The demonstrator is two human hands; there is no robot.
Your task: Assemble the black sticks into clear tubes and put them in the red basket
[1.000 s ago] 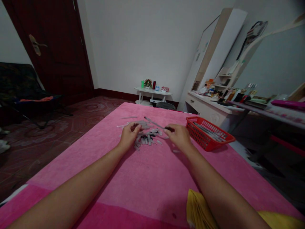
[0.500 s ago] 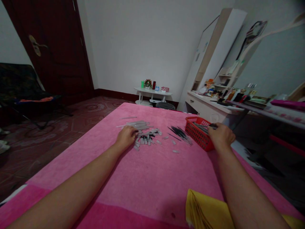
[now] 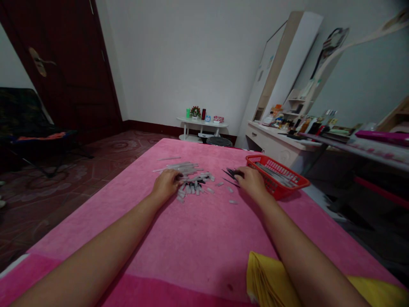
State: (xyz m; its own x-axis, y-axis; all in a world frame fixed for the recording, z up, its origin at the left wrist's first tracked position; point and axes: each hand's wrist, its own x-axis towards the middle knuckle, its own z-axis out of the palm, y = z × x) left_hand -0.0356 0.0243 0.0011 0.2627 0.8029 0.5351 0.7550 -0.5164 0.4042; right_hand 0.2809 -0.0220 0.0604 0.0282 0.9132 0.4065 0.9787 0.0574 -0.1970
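Note:
On the pink cover (image 3: 198, 238) lies a pile of small grey and black pen parts (image 3: 194, 187), with clear tubes (image 3: 182, 167) behind it. My left hand (image 3: 166, 184) rests on the pile's left side, fingers curled; what they hold is hidden. My right hand (image 3: 252, 181) lies on a bunch of thin black refills (image 3: 232, 173), fingers bent over them, just left of the red basket (image 3: 294, 187). The basket holds several assembled pens.
A white dresser (image 3: 277, 143) crowded with bottles stands to the right, beyond the basket. A small round white table (image 3: 203, 123) is at the far wall. A dark chair (image 3: 28, 132) and a door are at left. Yellow cloth (image 3: 265, 277) lies near my right elbow.
My right hand went from the pile to the red basket, then came back left onto the black refills. My left hand stayed on the pile. The view shifted slightly.

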